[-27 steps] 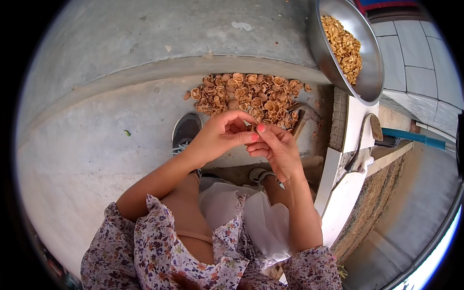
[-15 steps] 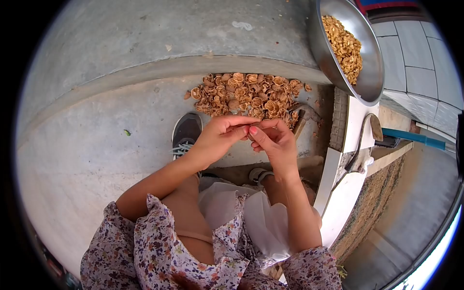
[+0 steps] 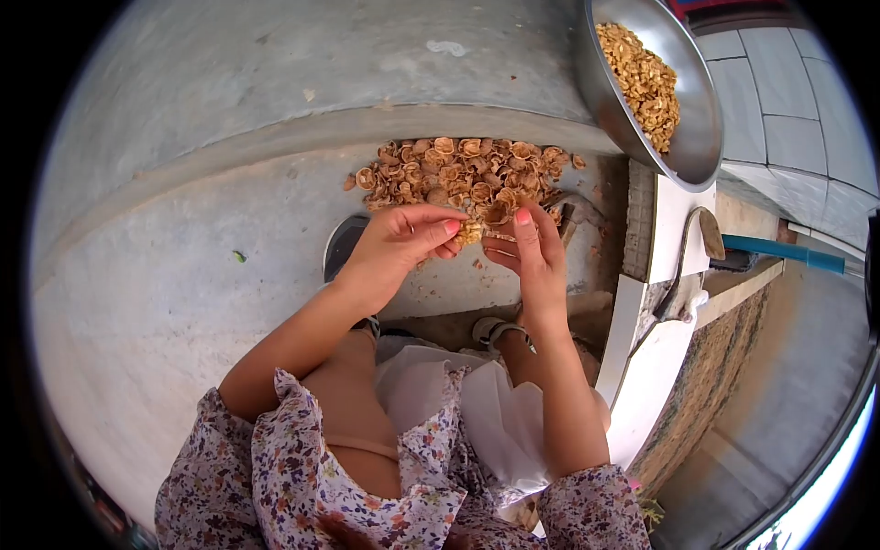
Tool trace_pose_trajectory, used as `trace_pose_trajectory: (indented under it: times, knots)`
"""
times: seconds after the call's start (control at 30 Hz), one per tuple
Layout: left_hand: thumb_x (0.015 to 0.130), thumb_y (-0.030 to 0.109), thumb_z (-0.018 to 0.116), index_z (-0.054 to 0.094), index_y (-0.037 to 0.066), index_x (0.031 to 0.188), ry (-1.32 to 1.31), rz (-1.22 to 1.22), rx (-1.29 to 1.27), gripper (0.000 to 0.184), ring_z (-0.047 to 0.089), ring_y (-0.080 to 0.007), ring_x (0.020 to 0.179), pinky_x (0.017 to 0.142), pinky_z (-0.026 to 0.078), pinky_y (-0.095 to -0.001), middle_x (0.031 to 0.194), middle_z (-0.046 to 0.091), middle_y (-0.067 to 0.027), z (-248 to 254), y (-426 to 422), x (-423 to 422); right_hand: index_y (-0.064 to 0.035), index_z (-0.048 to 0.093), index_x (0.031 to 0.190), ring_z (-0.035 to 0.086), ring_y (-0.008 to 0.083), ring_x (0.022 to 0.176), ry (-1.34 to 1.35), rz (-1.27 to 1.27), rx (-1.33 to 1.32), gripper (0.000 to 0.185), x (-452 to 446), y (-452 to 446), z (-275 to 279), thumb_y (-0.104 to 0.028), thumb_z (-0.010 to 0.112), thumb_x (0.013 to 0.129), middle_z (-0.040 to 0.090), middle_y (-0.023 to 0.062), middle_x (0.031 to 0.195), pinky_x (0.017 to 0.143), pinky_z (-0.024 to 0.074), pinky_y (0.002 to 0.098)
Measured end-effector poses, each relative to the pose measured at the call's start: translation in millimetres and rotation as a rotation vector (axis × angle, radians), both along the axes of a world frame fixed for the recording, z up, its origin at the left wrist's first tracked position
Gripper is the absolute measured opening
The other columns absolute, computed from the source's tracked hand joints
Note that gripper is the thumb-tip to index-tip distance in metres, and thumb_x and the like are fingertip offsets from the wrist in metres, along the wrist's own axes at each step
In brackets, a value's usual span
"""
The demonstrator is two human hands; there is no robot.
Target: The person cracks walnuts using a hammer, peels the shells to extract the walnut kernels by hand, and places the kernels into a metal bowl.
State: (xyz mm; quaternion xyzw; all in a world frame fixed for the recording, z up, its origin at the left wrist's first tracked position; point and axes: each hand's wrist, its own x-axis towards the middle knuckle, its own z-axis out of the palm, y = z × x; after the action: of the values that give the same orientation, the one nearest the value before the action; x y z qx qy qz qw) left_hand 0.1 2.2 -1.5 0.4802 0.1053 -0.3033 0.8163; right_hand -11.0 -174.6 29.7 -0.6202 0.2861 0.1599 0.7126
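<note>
My left hand (image 3: 390, 247) pinches a pale walnut kernel (image 3: 469, 231) between thumb and fingertips. Close beside it, my right hand (image 3: 539, 261) has its fingers curled and thumb raised around what looks like a piece of brown walnut shell (image 3: 510, 231), partly hidden by the fingers. Just beyond both hands, a heap of cracked walnut shells (image 3: 440, 170) lies on the concrete floor. Next to the heap, on its right, rests a hammer (image 3: 568, 220), its handle partly covered by my right hand.
A large metal bowl (image 3: 701, 110) with shelled walnut kernels (image 3: 642, 87) stands at the upper right. A hooked metal tool (image 3: 683, 261) lies on the white ledge (image 3: 632, 403), near a blue-green pole (image 3: 784, 255). A concrete step (image 3: 367, 124) runs behind the shells.
My hands, together before, have moved apart, the right one to the right. A pale kernel now shows in my left fingertips. The view has shifted slightly.
</note>
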Motion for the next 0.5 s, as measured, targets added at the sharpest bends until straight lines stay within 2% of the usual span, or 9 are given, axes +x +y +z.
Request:
trace_pose_trajectory:
  times: [0.07,0.1,0.17,0.3,0.37,0.4,0.47,0.5]
  knots:
    - [0.088,0.016,0.060,0.064,0.001,0.105,0.084,0.030,-0.152,0.022,0.060,-0.0110,0.077,0.069,0.049,-0.0231,0.085,0.063,-0.0035,0.9,1.0,3.1,0.0016,0.049,0.120,0.061,0.0187,0.093,-0.371,0.048,-0.509,0.048,0.0,-3.9,-15.4,-0.036,0.054,0.092,0.060,0.0156,0.103,0.077,0.0487,0.0282]
    - [0.088,0.016,0.060,0.064,0.001,0.105,0.078,0.020,-0.148,0.022,0.060,-0.0110,0.077,0.069,0.049,-0.0231,0.085,0.063,-0.0035,6.3,1.7,7.0,-0.0004,0.045,0.126,0.056,0.0195,0.103,-0.276,0.132,-0.464,0.047,1.3,-7.6,-6.8,-0.032,0.054,0.093,0.056,0.0157,0.114,0.083,0.0463,0.0293]
    - [0.088,0.016,0.061,0.063,0.001,0.105,0.028,0.001,-0.107,0.023,0.062,-0.0118,0.075,0.069,0.050,-0.0240,0.085,0.064,-0.0042,22.5,6.0,16.0,-0.0011,0.045,0.126,0.057,0.0189,0.101,-0.314,0.112,-0.422,0.045,1.5,-9.6,-9.5,-0.029,0.055,0.092,0.056,0.0150,0.113,0.081,0.0467,0.0292]
    - [0.090,0.017,0.058,0.062,-0.001,0.104,-0.406,0.057,-0.116,0.024,0.063,-0.0122,0.075,0.066,0.050,-0.0240,0.088,0.065,-0.0061,85.5,-2.8,67.5,-0.0020,0.044,0.126,0.057,0.0172,0.096,-0.343,0.116,-0.364,0.042,0.2,-9.1,-8.2,-0.020,0.057,0.091,0.055,0.0130,0.113,0.076,0.0476,0.0287]
    - [0.090,0.022,0.058,0.062,0.001,0.105,-0.690,0.188,-0.030,0.026,0.063,-0.0125,0.076,0.067,0.050,-0.0247,0.089,0.065,-0.0076,119.1,-29.8,102.3,-0.0024,0.044,0.126,0.057,0.0168,0.095,-0.346,0.107,-0.379,0.041,1.4,-10.3,-9.8,-0.019,0.057,0.090,0.055,0.0126,0.113,0.075,0.0483,0.0283]
    - [0.090,0.022,0.058,0.062,0.001,0.105,-0.690,0.176,-0.030,0.026,0.063,-0.0125,0.076,0.067,0.050,-0.0247,0.089,0.065,-0.0076,121.1,-31.7,113.1,-0.0028,0.043,0.125,0.057,0.0163,0.094,-0.346,0.110,-0.391,0.041,1.9,-10.9,-11.0,-0.019,0.057,0.090,0.054,0.0123,0.113,0.073,0.0489,0.0280]
    - [0.091,0.025,0.057,0.062,0.002,0.107,-1.002,0.204,0.250,0.028,0.062,-0.0114,0.074,0.065,0.049,-0.0243,0.089,0.065,-0.0083,121.8,-36.5,124.0,-0.0030,0.044,0.125,0.057,0.0162,0.094,-0.342,0.077,-0.386,0.041,-1.4,-18.2,-9.2,-0.018,0.058,0.090,0.054,0.0124,0.114,0.072,0.0495,0.0277]
    - [0.090,0.021,0.057,0.062,0.002,0.102,-0.973,0.161,0.346,0.023,0.060,-0.0101,0.070,0.062,0.047,-0.0234,0.086,0.064,-0.0063,121.0,-29.9,116.5,-0.0032,0.044,0.125,0.057,0.0162,0.094,-0.360,0.046,-0.381,0.041,0.0,-21.4,-9.7,-0.017,0.058,0.089,0.054,0.0124,0.114,0.071,0.0500,0.0274]
